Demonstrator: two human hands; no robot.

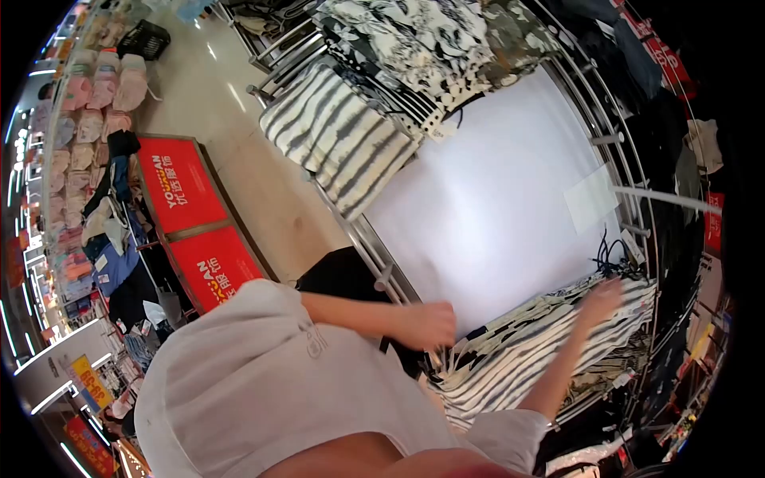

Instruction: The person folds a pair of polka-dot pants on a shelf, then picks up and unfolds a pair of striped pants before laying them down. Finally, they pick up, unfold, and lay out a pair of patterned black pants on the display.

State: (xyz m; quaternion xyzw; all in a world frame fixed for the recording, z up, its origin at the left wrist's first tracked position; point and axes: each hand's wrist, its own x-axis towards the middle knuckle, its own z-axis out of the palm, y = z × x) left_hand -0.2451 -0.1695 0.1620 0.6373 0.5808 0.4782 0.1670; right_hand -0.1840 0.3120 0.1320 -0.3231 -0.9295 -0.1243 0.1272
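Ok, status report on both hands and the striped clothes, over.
Left hand closed on edge of striped garment pile. Right hand open, flat over same pile, blurred. White table top beyond; second striped stack at far end, apart.

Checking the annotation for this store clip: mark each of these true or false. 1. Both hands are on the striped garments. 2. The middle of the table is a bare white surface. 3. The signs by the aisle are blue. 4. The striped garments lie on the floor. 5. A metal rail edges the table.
1. True: the left hand and right hand rest on the striped garments.
2. True: the white table surface is bare there.
3. False: the signs are red.
4. False: they lie on the table, near its edge.
5. True: a metal rail runs along it.
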